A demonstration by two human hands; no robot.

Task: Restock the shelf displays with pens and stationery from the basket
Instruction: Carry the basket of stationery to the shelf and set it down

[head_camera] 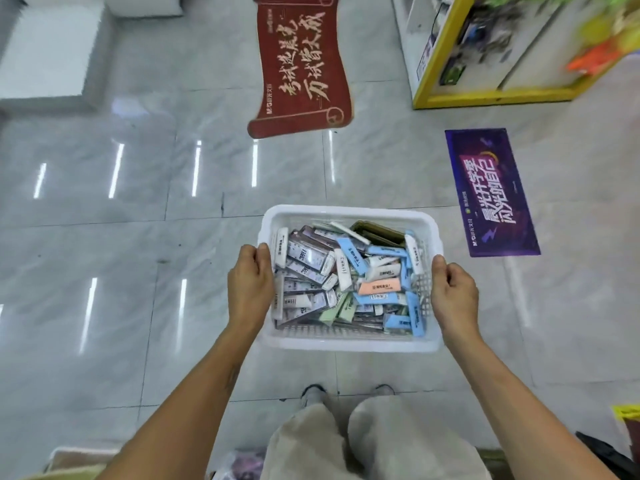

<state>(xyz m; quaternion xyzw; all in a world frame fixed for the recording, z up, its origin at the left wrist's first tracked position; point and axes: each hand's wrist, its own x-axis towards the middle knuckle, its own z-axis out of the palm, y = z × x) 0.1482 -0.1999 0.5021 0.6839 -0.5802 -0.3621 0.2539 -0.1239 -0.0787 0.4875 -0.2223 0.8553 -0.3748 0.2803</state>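
One basket (349,213) – many stationery packs (346,278), uncountable – two floor stickers (301,64).

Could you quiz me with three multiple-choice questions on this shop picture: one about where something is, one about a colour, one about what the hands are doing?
1. Where does the purple floor sticker lie, seen from the white basket?
A. ahead and to the right
B. directly under it
C. behind the person

2. What colour is the scroll-shaped floor sticker?
A. green
B. dark red
C. white

3. How is the basket being held?
A. by the left hand alone
B. it rests on the floor, untouched
C. by the left hand and the right hand, one on each side rim

Answers: 1 A, it lies on the tiles up and right of the basket. 2 B, dark red with pale writing. 3 C, each hand grips a side rim.
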